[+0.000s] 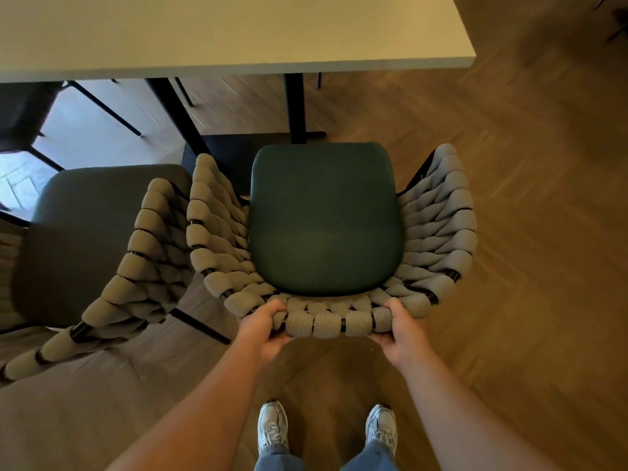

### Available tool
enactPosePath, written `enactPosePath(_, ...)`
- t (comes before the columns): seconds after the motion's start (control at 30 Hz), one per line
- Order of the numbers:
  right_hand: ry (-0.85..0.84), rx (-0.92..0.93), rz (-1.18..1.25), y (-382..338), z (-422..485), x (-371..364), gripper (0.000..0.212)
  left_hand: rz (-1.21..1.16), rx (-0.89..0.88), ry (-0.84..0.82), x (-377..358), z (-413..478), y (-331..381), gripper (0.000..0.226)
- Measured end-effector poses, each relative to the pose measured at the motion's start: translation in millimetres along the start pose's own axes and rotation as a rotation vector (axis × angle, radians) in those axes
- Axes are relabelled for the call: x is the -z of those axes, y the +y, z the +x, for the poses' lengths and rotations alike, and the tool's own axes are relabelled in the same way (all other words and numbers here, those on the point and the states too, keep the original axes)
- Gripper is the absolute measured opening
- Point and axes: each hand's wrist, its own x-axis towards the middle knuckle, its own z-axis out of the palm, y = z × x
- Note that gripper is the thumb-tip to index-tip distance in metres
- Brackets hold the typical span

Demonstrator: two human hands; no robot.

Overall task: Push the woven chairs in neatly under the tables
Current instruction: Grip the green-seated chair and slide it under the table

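A woven chair (326, 219) with a dark green seat cushion and thick grey woven sides stands right in front of me, facing the pale table (238, 32). Its seat front lies just short of the table's near edge. My left hand (263, 326) grips the left part of the woven back rim. My right hand (404, 331) grips the right part of the same rim. A second woven chair (102, 239) with a grey seat stands at the left, its woven side almost touching the first chair.
Black table legs (295, 107) and a dark base plate stand just beyond the chair's seat. A dark chair (23, 113) with thin black legs sits under the table at far left. Herringbone wood floor (526, 232) lies to the right. My shoes (272, 426) are below.
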Motion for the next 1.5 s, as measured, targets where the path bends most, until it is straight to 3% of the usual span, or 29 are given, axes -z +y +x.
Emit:
enactPosePath(0.33,0.003,0.011,0.002,-27,12,-38,0.057,0.031,0.001,-0.021,-22,18,35,0.02)
enactPosePath(0.97,0.044,-0.004,0.017,-21,3,-37,0.057,0.044,-0.011,-0.025,-15,17,32,0.015)
enactPosePath(1.33,0.073,0.015,-0.047,-33,7,-37,0.051,0.008,-0.036,-0.039,-18,20,29,0.036)
enactPosePath(1.5,0.05,0.014,-0.044,-36,8,-35,0.054,0.032,-0.02,-0.041,-21,22,26,0.022)
